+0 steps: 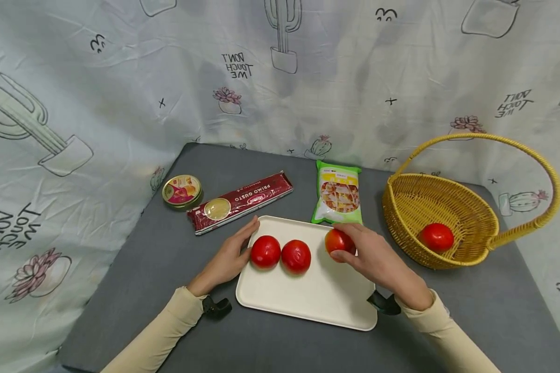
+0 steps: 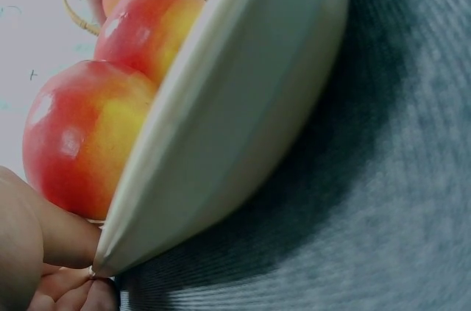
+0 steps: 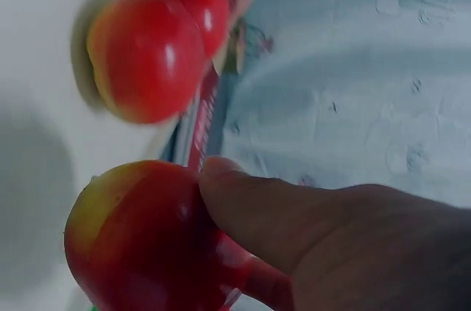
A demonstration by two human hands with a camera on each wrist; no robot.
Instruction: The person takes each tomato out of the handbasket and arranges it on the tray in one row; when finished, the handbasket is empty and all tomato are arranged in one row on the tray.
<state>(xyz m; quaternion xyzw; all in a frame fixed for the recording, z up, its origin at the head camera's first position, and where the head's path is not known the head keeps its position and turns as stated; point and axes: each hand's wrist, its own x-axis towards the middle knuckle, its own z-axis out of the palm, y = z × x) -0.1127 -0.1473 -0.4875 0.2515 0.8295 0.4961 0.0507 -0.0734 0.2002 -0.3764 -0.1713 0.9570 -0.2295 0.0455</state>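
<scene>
A cream rectangular tray carries two red-and-yellow apples, one by its left edge and another beside it. My left hand pinches the tray's left rim, thumb on top and fingers beneath, as the left wrist view shows. Over the tray's right part, my right hand holds a third apple between thumb and fingers. Whether that apple touches the tray is hard to tell. In the yellow wicker basket at the right lies one more red fruit.
Behind the tray lie a dark red spaghetti pack and a green-and-yellow food bag. A round tin stands at the left. The basket's tall handle arches up on the right. A printed curtain hangs behind the grey table.
</scene>
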